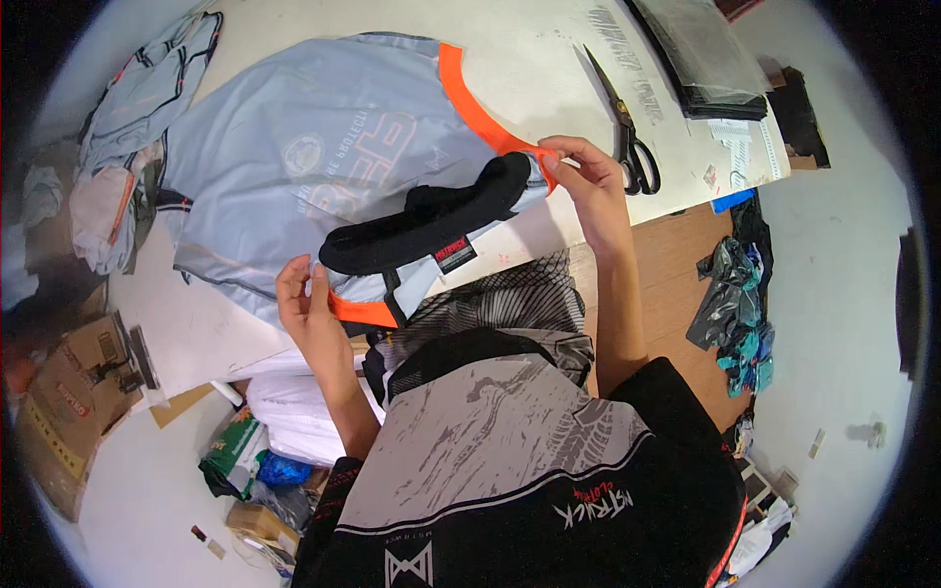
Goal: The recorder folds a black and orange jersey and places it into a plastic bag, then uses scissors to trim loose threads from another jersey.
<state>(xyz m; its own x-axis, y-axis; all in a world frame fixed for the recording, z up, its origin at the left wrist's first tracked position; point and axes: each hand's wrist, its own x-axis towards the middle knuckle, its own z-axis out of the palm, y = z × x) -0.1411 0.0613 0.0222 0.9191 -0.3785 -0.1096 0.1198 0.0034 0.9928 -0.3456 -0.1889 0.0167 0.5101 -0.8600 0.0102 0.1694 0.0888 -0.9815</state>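
Spread over the white table is a grey-blue jersey (245,127) with orange trim and a black collar (421,220). Its collar end lies toward me, at the table's front edge. My left hand (312,302) pinches the garment at the left end of the collar, beside an orange band. At the collar's right end, my right hand (588,176) grips the orange trim between thumb and fingers. A small black label (454,254) hangs from the inside of the neck. The jersey's far part rests on the table, and pale printing shows through the cloth.
Black-handled scissors (627,137) lie right of the jersey. Black sheets and clear plastic (701,59) are stacked at the far right. More garments (137,127) are heaped at the left. Cardboard boxes (83,382) stand lower left; bagged items (740,304) sit on the floor at right.
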